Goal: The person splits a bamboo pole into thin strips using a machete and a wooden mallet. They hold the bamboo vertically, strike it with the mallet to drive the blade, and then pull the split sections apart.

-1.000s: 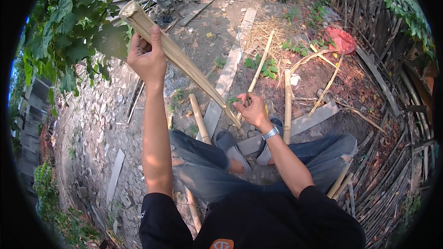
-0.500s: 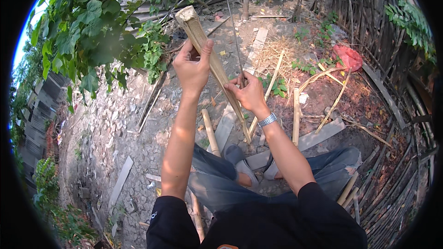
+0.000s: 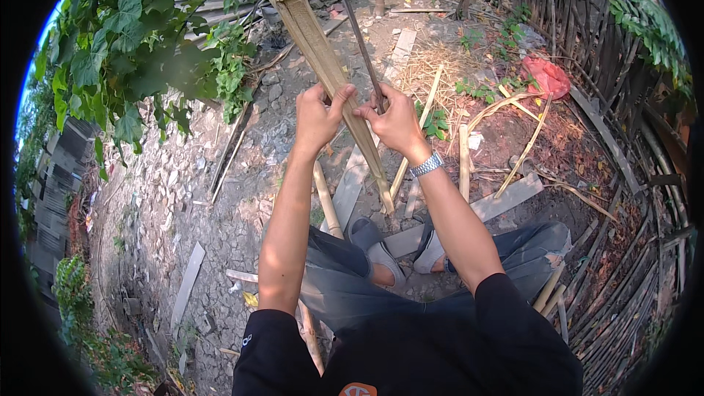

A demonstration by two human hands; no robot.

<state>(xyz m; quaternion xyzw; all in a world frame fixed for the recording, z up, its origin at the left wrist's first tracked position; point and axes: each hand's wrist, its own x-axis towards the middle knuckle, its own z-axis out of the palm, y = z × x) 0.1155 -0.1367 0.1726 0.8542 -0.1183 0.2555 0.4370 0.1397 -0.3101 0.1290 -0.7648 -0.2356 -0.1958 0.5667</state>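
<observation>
Slanting up and away from me is a pale wooden pole (image 3: 315, 40), its cut end thick at the far upper left and its near end narrow, down by my feet. My left hand (image 3: 320, 117) is closed around its middle, thumb on top. Just to the right, my right hand (image 3: 396, 123), a metal watch on its wrist, grips a long, thin dark blade (image 3: 353, 22) pointing up and away. The thumb of that hand rests against or very near the pole. The blade's handle is hidden in my fingers. Both hands are close together.
Several pale sticks (image 3: 464, 161) and grey boards (image 3: 506, 198) lie around my feet. Dry straw (image 3: 436, 88) and a red bag (image 3: 546, 77) are farther off. A stick fence (image 3: 579, 15) bounds the right; leafy branches (image 3: 125, 37) hang at the left over rubble-strewn ground.
My left hand has shifted down the pole, from near its thick end to beside my right hand. The thick end now reaches farther up and left, and the blade leans more to the left.
</observation>
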